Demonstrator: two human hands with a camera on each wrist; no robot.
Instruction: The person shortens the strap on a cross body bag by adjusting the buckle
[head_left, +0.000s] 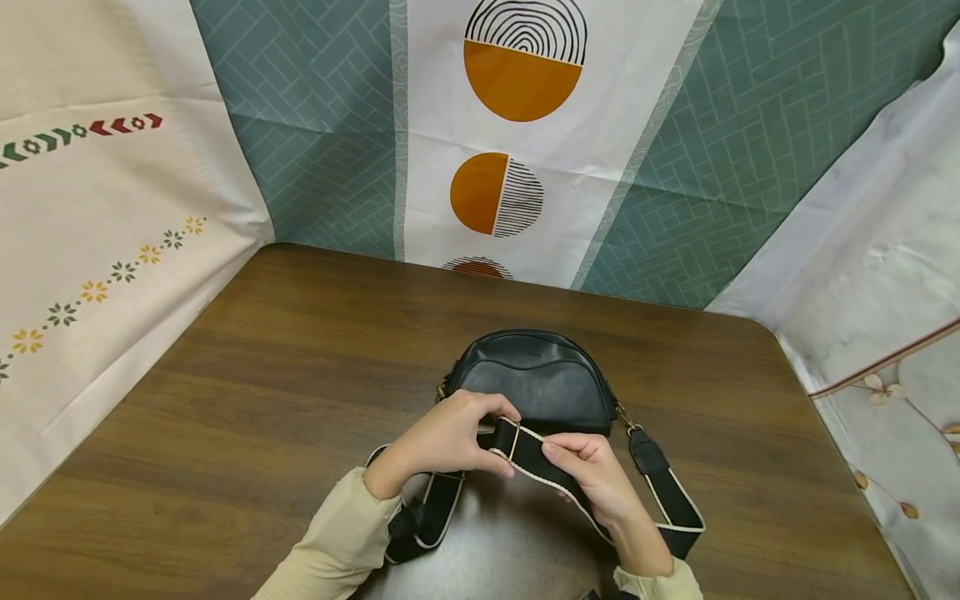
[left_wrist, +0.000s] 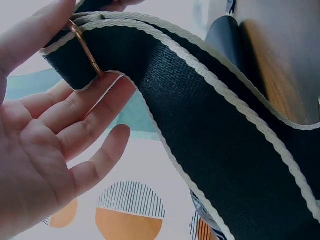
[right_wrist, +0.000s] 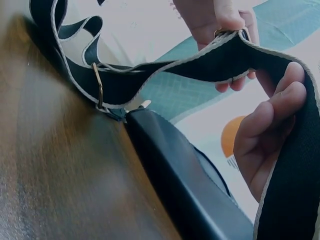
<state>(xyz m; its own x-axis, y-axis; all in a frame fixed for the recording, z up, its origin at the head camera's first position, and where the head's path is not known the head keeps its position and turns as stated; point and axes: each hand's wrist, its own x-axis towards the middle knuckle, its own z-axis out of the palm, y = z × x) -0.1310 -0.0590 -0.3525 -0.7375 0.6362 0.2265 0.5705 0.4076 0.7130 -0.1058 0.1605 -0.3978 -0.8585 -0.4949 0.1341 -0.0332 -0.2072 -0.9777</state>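
Note:
A black shoulder bag (head_left: pixel 536 379) with a curved top sits on the table, its wide black strap (head_left: pixel 531 457) edged in cream cord. My left hand (head_left: pixel 446 433) holds the strap at a gold slider buckle (left_wrist: pixel 87 47), thumb on one side and fingers on the other. Close by, my right hand (head_left: pixel 596 479) pinches the strap between thumb and fingers. From the right wrist view, the strap (right_wrist: pixel 215 65) stretches between both hands in front of the bag (right_wrist: pixel 175 170). Another gold buckle (right_wrist: pixel 98 87) shows lower on the strap, near the bag's end.
The brown wooden table (head_left: pixel 300 350) carries everything. Loops of strap lie at both sides of the bag, the right one joined by a gold clip (head_left: pixel 628 419). Patterned cloth (head_left: pixel 322 125) hangs behind the table, with white cloth (head_left: pixel 112 208) at the left.

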